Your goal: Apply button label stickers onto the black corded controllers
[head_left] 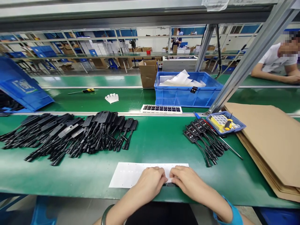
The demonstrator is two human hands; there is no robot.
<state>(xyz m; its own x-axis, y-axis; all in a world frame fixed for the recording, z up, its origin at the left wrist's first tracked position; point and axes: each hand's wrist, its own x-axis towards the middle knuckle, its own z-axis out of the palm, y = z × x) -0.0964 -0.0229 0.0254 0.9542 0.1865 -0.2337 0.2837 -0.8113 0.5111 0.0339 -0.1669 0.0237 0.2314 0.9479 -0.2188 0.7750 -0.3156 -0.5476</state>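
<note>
A white sheet (125,175), apparently a label backing sheet, lies near the table's front edge. My left hand (152,178) rests on it with curled fingers, its thumb and fingertips pinching the sheet. Close beside it, my right hand (184,178) pinches the same sheet near its right part. Below the fingertips a small dark piece (169,184) shows at the sheet's front edge; the hands partly cover it. To the right lie several black controllers with cables (199,126), their labelled faces up. On the left is a big pile of black controllers with cables (100,120) showing plain faces.
A sheet of black labels (161,108) lies before a blue bin (187,95) of white paper. Right are a small blue tray (241,126) with a screwdriver, and stacked cardboard (272,125). A white glove (112,98) lies behind. Another person (269,65) leans at far right.
</note>
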